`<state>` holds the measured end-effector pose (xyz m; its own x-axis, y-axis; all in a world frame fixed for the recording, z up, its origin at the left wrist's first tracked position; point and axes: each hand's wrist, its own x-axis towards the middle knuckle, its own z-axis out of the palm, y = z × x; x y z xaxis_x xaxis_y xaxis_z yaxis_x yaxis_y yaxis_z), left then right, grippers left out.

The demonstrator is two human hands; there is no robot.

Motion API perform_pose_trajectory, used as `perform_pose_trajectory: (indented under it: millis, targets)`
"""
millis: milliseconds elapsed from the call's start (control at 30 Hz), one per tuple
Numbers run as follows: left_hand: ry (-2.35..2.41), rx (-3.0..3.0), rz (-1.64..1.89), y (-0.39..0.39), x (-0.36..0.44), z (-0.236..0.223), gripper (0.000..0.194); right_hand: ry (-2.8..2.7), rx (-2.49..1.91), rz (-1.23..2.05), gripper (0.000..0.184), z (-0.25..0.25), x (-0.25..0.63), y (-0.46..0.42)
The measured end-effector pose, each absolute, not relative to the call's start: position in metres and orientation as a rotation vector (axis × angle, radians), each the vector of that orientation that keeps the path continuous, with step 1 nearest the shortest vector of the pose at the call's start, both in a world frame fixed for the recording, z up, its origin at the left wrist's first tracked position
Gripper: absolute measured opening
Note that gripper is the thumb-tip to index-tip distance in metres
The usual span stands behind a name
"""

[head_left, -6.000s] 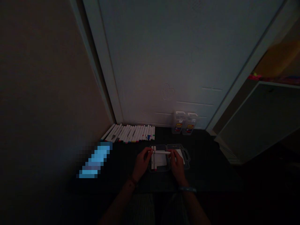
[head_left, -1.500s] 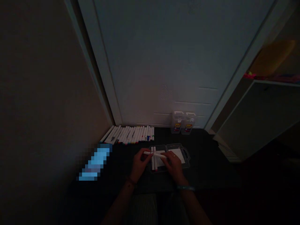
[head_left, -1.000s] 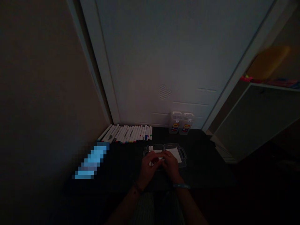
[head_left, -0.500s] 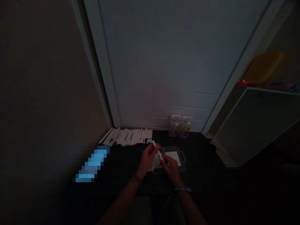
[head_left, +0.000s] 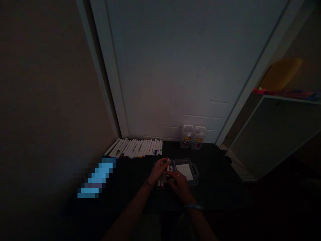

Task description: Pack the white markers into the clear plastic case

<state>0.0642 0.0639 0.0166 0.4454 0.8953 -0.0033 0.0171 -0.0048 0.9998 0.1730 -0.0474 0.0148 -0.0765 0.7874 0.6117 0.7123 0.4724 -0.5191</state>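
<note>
Row of markers [head_left: 136, 148] lies beyond the open clear case [head_left: 187, 171].

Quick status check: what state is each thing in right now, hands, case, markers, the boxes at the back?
Left hand: over the case's left half, on a marker.
Right hand: fingers on the same marker.
Clear case: lying open and flat.
Marker row: lying side by side, capped.
Two clear boxes: upright against the door.

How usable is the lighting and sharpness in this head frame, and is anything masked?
Head view: very dim, with heavy shadow over the forearms and dark surface. The left hand and right hand are murky at the clear case, so their grips are unreadable. The marker row stays visible. A pixelated blue patch is masked.
</note>
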Motion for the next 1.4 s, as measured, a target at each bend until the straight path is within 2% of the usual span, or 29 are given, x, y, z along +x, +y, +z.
perform_pose_trajectory:
  millis: [267,833,1100,1400]
  targets:
    - [0.860,1.547,0.886,0.046,0.076,0.016,0.036,-1.586,-1.337,0.047,0.026,0.008,0.176,-0.046]
    - [0.869,1.781,0.978,0.034,0.075,0.025,0.036,-1.397,-1.327,0.118,0.019,0.016,0.173,-0.048]
    - [0.732,1.491,1.020,0.030,0.073,0.025,0.039,-1.104,-1.388,0.137,0.017,0.011,0.176,-0.053]
    - [0.760,1.441,1.102,0.038,0.066,0.029,0.037,-1.293,-1.373,0.076,0.013,0.014,0.176,-0.051]
